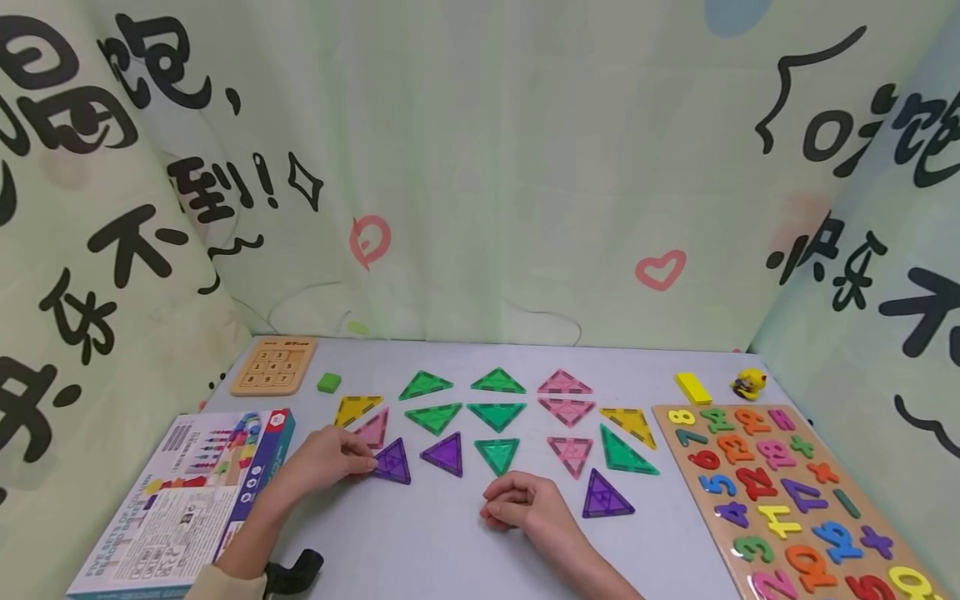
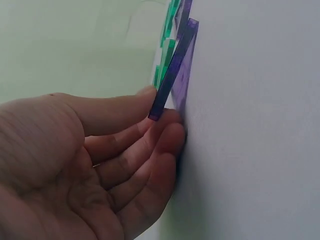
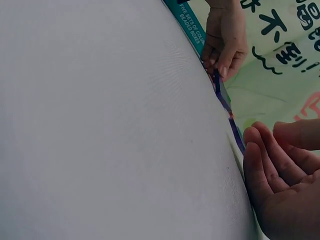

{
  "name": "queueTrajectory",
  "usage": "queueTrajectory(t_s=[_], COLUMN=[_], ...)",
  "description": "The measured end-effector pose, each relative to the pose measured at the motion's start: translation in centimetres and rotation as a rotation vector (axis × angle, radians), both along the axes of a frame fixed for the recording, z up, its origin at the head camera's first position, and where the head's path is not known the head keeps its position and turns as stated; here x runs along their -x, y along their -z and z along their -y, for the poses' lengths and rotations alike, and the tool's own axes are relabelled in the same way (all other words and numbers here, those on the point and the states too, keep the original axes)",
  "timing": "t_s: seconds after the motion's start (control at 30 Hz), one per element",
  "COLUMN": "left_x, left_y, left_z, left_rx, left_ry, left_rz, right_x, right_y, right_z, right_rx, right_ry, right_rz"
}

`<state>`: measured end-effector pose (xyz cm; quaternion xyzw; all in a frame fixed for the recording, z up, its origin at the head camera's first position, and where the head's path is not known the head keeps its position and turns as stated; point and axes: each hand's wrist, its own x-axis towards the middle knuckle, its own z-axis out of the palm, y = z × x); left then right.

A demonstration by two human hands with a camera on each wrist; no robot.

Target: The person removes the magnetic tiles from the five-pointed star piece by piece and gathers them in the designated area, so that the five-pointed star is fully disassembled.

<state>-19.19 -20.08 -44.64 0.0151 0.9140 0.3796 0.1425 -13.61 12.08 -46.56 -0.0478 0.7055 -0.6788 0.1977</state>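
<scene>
With thumb and fingertips, my left hand (image 1: pixel 330 458) pinches one corner of a purple triangle tile (image 1: pixel 393 462). In the left wrist view that tile (image 2: pixel 175 70) is tilted, its near edge raised off the table. Just right of it lies another purple triangle tile (image 1: pixel 446 455). My right hand (image 1: pixel 528 508) is near the table's middle, fingers loosely curled with nothing in them. Above it is a green triangle tile (image 1: pixel 497 455), and to its right a purple triangle tile (image 1: pixel 606 497). A pink tile (image 1: pixel 372 428) and a yellow tile (image 1: pixel 356 410) lie behind my left hand.
Rows of green tiles (image 1: pixel 498 415) and pink tiles (image 1: pixel 566 410) lie farther back. At right are a number board (image 1: pixel 720 521), a yellow block (image 1: pixel 692 388) and a small yellow figure (image 1: pixel 748 383). A box (image 1: pixel 187 492), wooden board (image 1: pixel 274 367) and green block (image 1: pixel 328 382) are at left.
</scene>
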Motion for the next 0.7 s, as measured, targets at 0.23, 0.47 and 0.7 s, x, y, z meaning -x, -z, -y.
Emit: queueTrajectory(t_s=[0.23,0.47,0.7], left_x=[-0.3,-0.7,-1.1], left_y=[-0.1,0.2,0.0], left_z=[-0.7,-1.5,-1.9], left_rx=[0.1,0.22,0.29], left_ry=[-0.035,-0.074,-0.089], left_rz=[-0.046,-0.112,-0.161], right_x=[0.2,0.6,1.1], right_y=[-0.1,-0.1,-1.3], right_z=[-0.1,-0.7,-2.3], right_rx=[-0.015,-0.055,-0.123], right_ry=[-0.001,0.023,0.062], right_rz=[-0.006,-0.016,-0.067])
